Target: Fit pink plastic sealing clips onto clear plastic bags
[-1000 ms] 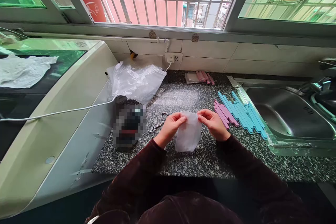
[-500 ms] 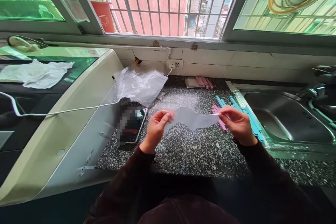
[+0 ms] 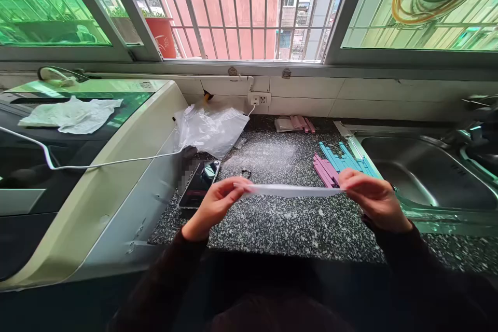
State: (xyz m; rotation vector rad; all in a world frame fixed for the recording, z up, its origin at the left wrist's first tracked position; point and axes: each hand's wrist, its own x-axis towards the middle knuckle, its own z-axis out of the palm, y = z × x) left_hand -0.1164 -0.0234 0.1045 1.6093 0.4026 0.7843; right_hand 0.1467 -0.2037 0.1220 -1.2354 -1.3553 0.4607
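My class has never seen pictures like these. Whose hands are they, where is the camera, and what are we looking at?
There is no machine here: a person works with two bare hands. The view comes from a camera worn on that person's head, looking forward and down. The left hand and right hand grip opposite ends of a thin translucent film, which looks like a narrow strip from here. Below is a speckled counter. On it lie a phone, clear plastic, pink sticks and blue sticks. A metal sink is at the right.
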